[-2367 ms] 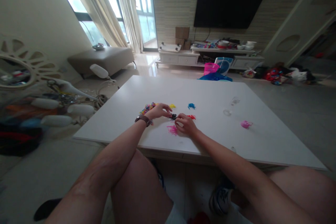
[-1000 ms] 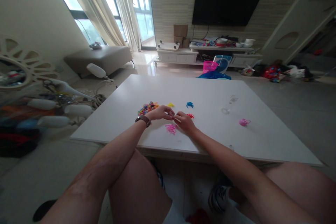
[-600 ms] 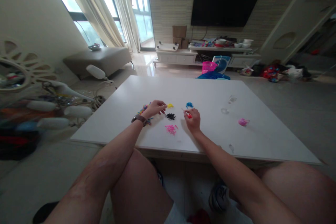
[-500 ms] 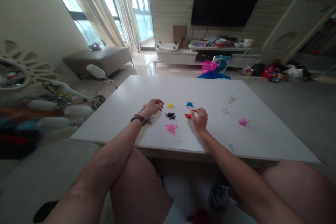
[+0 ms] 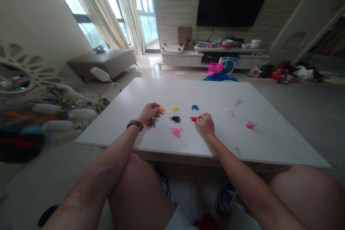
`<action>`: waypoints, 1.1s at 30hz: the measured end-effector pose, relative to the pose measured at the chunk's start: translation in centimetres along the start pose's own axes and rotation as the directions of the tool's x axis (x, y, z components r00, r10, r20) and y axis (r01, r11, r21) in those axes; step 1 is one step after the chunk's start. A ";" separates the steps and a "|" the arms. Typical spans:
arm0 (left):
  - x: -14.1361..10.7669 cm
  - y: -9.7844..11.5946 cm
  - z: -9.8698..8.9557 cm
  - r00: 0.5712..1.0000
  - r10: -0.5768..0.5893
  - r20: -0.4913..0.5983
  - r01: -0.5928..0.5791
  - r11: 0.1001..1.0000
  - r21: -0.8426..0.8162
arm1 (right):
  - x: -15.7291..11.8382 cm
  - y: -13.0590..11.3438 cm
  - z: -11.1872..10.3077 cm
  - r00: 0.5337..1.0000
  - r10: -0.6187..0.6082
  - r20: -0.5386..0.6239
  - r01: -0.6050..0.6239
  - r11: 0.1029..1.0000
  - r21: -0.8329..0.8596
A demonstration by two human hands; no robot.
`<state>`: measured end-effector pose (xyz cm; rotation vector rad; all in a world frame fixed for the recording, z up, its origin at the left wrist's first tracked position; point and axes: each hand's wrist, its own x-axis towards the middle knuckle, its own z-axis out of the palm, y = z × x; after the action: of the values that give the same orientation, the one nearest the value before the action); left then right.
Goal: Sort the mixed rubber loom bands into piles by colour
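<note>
My left hand [image 5: 148, 111] lies over the back of a mixed pile of small coloured pieces [image 5: 152, 122], its fingertips drawn together at the orange and yellow ones. What they grip is too small to make out. To the right, my right hand [image 5: 206, 124] has thumb and forefinger pinched at the edge of a small red pile [image 5: 193, 119]. Anything between those fingertips is hidden. Between my hands, sorted by colour, lie a yellow pile [image 5: 175, 108], a pile of black loop-like pieces [image 5: 175, 119] and a pink pile [image 5: 176, 132]. A blue pile [image 5: 194, 107] sits behind the red one.
On the right of the white table [image 5: 215, 93] stand a pink rounded object [image 5: 250, 125] and two clear small items, one a ring [image 5: 231, 113]. A small clear piece [image 5: 237, 151] lies near the front edge. Beyond the table is a pink basket [image 5: 215, 68].
My left hand has moved left, from beside the yellow pile back onto the mixed pile. My right hand has shifted slightly down, its fingertips now lower beside the red pile.
</note>
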<state>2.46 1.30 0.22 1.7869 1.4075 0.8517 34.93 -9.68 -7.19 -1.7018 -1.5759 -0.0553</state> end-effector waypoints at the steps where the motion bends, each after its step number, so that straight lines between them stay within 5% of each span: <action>1: 0.1 -0.1 -0.1 1.000 0.009 -0.006 -0.009 1.000 0.025 | 0.0 0.0 -0.1 1.000 0.003 0.007 -0.003 1.000 -0.011; 10: 0.3 -0.5 -1.1 0.999 0.030 -0.045 -0.019 0.976 0.216 | 0.0 0.1 -0.2 1.000 0.020 0.011 -0.020 0.999 -0.025; 18: 0.4 -1.4 -1.1 0.993 0.031 0.115 -0.074 0.914 0.400 | 0.2 0.0 -0.3 0.999 0.047 -0.015 -0.047 0.998 0.037; 26: 0.5 -1.9 -0.4 0.959 0.004 0.285 -0.129 0.897 0.422 | 0.1 -0.1 -0.3 0.997 0.071 -0.015 -0.069 0.995 0.075; 33: 1.1 -3.0 0.3 0.967 0.050 0.250 -0.150 0.904 0.401 | 0.2 -0.1 -0.3 0.997 0.077 -0.002 -0.077 0.994 0.071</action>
<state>1.38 2.83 -2.35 2.2166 1.4235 0.3818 34.99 -9.76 -6.79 -1.7041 -1.4898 0.0352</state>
